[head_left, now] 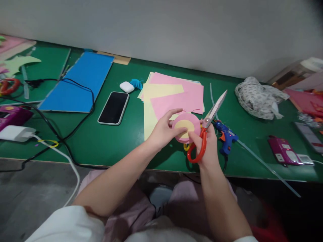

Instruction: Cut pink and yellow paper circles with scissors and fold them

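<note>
Pink paper disc point(196, 122) bearing a yellow circle point(186, 123), just right of centre in the head view, pinched in the left grip point(165, 128) and under the thumb of the right grip point(209, 147). Red-handled scissors point(207, 121) hooked there too, blades toward the upper right. Best to press evenly with both thumbs, keep the circle flat, and aim the blades away from the left grip.

Looks like a craft workshop.
Shown by a long green table point(116, 141) against a wall point(161, 33), with coloured paper point(174, 104), a glue gun point(228, 137) and a glue stick point(268, 167) on it and scissors point(208, 121) held above.
</note>
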Demonstrator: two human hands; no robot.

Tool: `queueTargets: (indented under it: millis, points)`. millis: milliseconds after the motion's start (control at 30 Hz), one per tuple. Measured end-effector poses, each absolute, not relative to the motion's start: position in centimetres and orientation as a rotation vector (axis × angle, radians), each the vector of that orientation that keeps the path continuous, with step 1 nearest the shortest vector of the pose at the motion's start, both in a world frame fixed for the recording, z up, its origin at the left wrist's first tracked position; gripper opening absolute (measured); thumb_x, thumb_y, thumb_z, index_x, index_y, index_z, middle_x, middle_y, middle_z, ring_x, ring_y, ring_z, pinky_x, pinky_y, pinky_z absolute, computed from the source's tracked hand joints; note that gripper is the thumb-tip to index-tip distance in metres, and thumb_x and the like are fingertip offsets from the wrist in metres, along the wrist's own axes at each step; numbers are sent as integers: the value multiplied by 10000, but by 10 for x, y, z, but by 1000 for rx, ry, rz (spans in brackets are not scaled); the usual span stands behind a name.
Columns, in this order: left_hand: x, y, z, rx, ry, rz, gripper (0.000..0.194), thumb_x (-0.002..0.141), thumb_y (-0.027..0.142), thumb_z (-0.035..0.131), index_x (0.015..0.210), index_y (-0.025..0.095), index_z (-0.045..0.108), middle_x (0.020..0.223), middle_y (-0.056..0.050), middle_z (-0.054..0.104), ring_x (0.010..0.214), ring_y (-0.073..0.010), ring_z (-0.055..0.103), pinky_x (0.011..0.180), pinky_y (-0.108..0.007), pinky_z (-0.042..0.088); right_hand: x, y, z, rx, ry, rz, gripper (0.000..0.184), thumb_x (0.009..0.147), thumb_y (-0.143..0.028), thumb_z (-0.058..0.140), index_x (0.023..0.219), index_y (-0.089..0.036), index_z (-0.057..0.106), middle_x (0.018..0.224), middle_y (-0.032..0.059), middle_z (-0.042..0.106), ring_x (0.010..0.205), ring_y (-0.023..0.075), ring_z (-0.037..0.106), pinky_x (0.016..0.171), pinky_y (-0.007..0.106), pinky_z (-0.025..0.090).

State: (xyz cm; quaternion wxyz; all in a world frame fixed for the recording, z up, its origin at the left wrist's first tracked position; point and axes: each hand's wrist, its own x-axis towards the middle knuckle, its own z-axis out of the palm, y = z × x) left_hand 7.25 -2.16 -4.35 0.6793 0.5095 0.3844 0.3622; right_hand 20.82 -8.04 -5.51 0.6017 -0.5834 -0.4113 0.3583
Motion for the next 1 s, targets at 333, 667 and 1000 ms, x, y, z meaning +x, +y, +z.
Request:
queueTargets:
  millis: [333,667,1000]
  points:
    - [70,-22,-41,1206,939,907,617,734,209,761,1308,224,536,692,47,593,587,-99,552,562,-226,479,210,-82,-57,-1338,-965,840,396,751,-372,742,1028,-275,476,899,-15,573,748,139,625,687,280,550]
    - [32,-7,-15,1313,1108,1351,601,772,354,756,1281,267,449,929,-3,663,865,-177,683,716,-256,543,211,-108,-52,-1175,-1322,1327,894,556,-928,615,1147,-264,512,805,-17,563,594,132,498,545,265,445]
    - [27,-16,-2,1252,1106,1492,586,777,384,767,1240,275,426,963,-3,660,880,-164,673,745,-256,555,205,-108,-56,-1254,-1471,1382,976,475,-942,583,1150,-238,543,835,2,617,532,97,460,497,239,392]
